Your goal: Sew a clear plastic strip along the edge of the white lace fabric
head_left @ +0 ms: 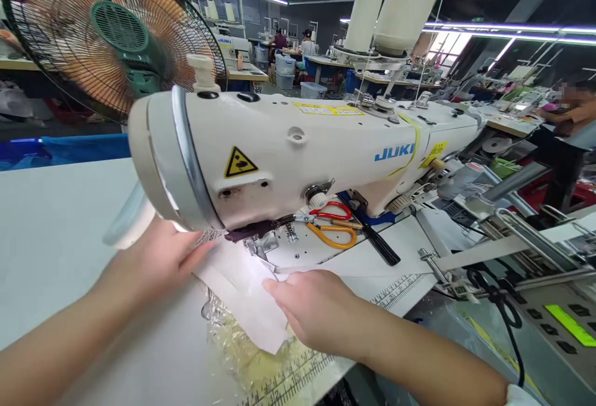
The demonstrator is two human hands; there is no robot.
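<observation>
A white piece of cloth (246, 303) lies under the presser foot (263, 248) of a white JUKI sewing machine (279, 145). My right hand (316, 306) is closed on the cloth's near right edge, thumb and fingers pinching it just in front of the foot. My left hand (156, 257) rests on the left beside the cloth, its thumb stretched toward the foot. The machine head hides most of its fingers, so its grip cannot be made out. Beneath the cloth's near end is a crinkled clear plastic sheet (233, 356) over something yellowish.
Red-handled scissors (333, 209), orange-handled snips (333, 238) and a black-handled tool (382, 244) lie under the machine arm. A measuring tape (302, 375) runs along the table's front edge. A fan (125, 33) stands behind left. Thread cones (365, 15) rise above; people sit further back.
</observation>
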